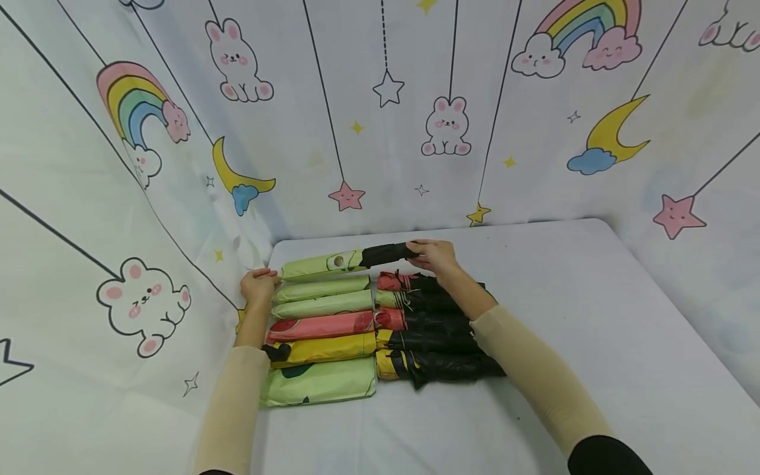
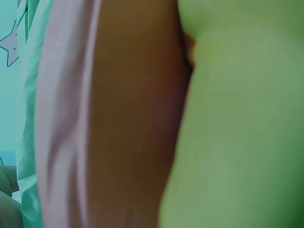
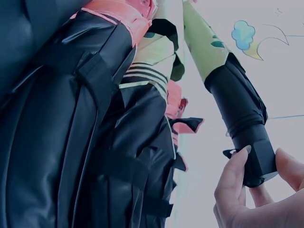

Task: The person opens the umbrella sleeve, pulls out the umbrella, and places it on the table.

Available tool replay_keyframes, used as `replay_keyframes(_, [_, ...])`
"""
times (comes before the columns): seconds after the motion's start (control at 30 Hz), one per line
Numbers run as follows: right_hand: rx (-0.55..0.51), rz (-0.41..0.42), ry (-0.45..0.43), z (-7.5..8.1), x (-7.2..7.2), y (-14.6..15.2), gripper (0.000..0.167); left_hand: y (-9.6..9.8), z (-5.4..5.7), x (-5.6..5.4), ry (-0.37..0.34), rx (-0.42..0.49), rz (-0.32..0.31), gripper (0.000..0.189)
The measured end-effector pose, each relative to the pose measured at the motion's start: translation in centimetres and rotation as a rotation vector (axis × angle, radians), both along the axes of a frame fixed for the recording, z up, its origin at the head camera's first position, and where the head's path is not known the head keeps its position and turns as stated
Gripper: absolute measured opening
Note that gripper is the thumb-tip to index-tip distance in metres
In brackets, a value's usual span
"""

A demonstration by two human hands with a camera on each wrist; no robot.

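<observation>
A folded umbrella [image 1: 386, 254], its black end showing and the rest in a light green cover with an avocado print [image 1: 320, 265], is held lengthwise over the far part of the table. My right hand [image 1: 436, 256] pinches its black handle end [image 3: 259, 156] between thumb and fingers. At the other end my left hand [image 1: 259, 286] grips the tip of the green cover. Below it lie two columns of similar long bundles. The left column has green, red [image 1: 326, 326] and yellow [image 1: 326, 349] ones; the right has black rolled umbrellas [image 1: 439, 341] with coloured ends.
The bundles lie on a white-covered table [image 1: 594, 316]. Behind and to the left hangs a white curtain [image 1: 380, 158] printed with rabbits, stars and rainbows. A large green printed bundle [image 1: 323, 384] lies nearest me. My forearms pass along both sides of the rows.
</observation>
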State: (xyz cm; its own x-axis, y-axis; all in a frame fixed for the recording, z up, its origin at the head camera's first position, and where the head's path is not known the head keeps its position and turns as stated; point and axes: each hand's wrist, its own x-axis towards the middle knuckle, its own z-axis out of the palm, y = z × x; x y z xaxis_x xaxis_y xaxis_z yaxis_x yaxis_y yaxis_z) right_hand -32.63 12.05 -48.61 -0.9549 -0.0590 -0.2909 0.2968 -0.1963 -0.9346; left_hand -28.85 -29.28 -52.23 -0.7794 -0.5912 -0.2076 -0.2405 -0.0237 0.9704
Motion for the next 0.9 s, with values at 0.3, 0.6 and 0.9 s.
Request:
replay_keyframes(0.3, [-0.043,-0.006,-0.021,0.0,0.3,1.1,0.049,-0.4,-0.1,-0.2,0.010,0.069,0.013,0.023])
replay_keyframes(0.6, [-0.048,-0.031,-0.016,-0.1,0.3,2.7,0.049,-0.4,-0.3,-0.3,0.020,0.071,-0.001,0.022])
replay_keyframes(0.9, [-0.054,-0.042,-0.023,-0.5,0.4,4.7,0.049,-0.3,-0.4,-0.3,0.001,0.065,0.004,0.026])
